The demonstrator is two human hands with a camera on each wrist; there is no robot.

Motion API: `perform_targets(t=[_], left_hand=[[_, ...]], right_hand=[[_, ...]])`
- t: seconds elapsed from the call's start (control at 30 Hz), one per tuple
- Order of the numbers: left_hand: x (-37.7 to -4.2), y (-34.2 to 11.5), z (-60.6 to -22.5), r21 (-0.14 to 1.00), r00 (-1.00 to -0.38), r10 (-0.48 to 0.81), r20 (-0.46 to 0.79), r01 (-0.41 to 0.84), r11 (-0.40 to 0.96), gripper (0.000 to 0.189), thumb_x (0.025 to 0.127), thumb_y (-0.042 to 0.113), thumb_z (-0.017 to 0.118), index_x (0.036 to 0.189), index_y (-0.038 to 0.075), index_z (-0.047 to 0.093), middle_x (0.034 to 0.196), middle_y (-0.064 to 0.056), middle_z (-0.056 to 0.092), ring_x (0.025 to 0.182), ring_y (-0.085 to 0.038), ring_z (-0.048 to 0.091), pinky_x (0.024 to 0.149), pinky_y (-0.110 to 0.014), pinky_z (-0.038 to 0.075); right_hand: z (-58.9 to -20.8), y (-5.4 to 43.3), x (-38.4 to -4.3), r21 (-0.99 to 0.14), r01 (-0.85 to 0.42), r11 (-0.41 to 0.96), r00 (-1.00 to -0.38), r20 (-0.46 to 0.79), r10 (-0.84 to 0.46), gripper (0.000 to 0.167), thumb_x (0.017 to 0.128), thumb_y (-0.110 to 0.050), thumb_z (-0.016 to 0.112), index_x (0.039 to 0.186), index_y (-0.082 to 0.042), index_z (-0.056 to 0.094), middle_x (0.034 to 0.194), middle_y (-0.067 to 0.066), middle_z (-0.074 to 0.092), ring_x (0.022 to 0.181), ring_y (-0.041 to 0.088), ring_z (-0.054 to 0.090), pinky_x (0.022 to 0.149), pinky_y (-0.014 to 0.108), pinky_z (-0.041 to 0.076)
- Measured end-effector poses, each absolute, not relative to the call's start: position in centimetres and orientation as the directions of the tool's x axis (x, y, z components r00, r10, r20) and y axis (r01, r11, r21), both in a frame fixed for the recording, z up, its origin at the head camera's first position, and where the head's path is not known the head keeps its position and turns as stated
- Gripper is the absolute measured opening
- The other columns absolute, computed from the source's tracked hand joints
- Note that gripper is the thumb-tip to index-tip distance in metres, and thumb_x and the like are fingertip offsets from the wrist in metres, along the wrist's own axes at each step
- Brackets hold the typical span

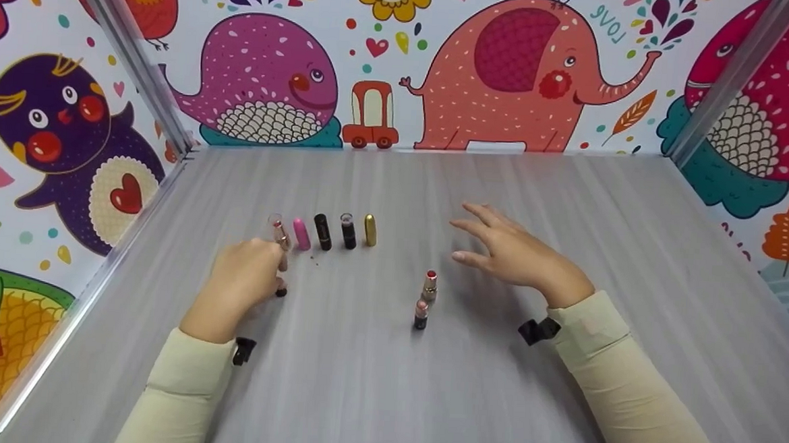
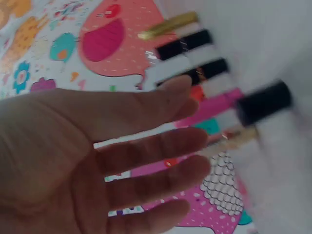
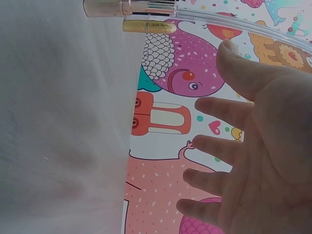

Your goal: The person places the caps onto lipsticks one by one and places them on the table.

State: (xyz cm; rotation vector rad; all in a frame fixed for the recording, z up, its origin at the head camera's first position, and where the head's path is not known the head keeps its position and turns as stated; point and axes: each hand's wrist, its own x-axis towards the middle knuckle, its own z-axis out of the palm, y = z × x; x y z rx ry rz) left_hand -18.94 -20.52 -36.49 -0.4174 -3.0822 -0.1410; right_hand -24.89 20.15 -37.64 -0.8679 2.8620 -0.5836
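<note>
In the head view my left hand [image 1: 246, 278] hovers low at the left, beside a small black cylinder [image 1: 281, 291]. The left wrist view shows its fingers extended, the thumb apart, and the black cylinder [image 2: 264, 103] just past the fingertips. Behind it stand a clear-capped rose-gold lipstick [image 1: 280, 234], a pink tube [image 1: 301, 234], a black tube [image 1: 323, 232], a clear-topped black tube [image 1: 347, 232] and a gold tube [image 1: 370, 230]. My right hand [image 1: 511, 251] is raised, fingers spread, holding nothing. Nearest to it are an uncapped red lipstick [image 1: 429, 287] and a pale pink lipstick [image 1: 420, 316].
A grey wood-grain table [image 1: 352, 388] carries everything. Printed cartoon panels [image 1: 403, 60] wall it at the back and sides, joined by metal corner posts [image 1: 147, 67]. Tiny dark specks lie in front of the row of tubes.
</note>
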Motion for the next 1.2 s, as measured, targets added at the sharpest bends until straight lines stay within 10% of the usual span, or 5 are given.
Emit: perform_targets(t=[0.77, 1.0, 1.2], left_hand=[[-18.7, -17.7, -38.9, 0.051, -0.923, 0.382, 0.040, 0.384, 0.922, 0.021, 0.078, 0.003, 0.091, 0.068, 0.009, 0.074, 0.074, -0.008, 0.072, 0.067, -0.027, 0.066, 0.064, -0.052, 0.058], [-17.6, -15.3, -39.7, -0.126, -0.838, 0.500, 0.219, 0.484, 0.866, 0.023, 0.077, -0.012, 0.077, 0.065, 0.004, 0.067, 0.063, -0.010, 0.065, 0.055, -0.026, 0.060, 0.051, -0.046, 0.055], [-17.4, -15.2, -39.8, -0.177, -0.830, 0.501, 0.243, 0.470, 0.865, 0.022, 0.077, -0.012, 0.078, 0.065, 0.004, 0.067, 0.062, -0.010, 0.064, 0.056, -0.026, 0.062, 0.052, -0.045, 0.056]], right_hand=[[-37.3, 20.0, -24.7, -0.392, -0.530, 0.752, -0.826, 0.040, -0.562, 0.068, 0.103, -0.042, 0.071, 0.162, -0.016, 0.048, 0.174, 0.014, 0.027, 0.159, 0.047, 0.022, 0.124, 0.068, 0.024], [-36.1, 19.5, -23.7, -0.389, -0.540, 0.747, -0.831, 0.105, -0.546, 0.066, 0.102, -0.045, 0.072, 0.159, -0.021, 0.052, 0.172, 0.007, 0.032, 0.156, 0.035, 0.033, 0.122, 0.065, 0.033], [-34.4, 18.4, -21.8, -0.412, -0.604, 0.682, -0.788, 0.180, -0.589, 0.046, 0.099, -0.040, 0.077, 0.138, -0.017, 0.069, 0.136, 0.003, 0.066, 0.124, 0.024, 0.064, 0.102, 0.049, 0.057]])
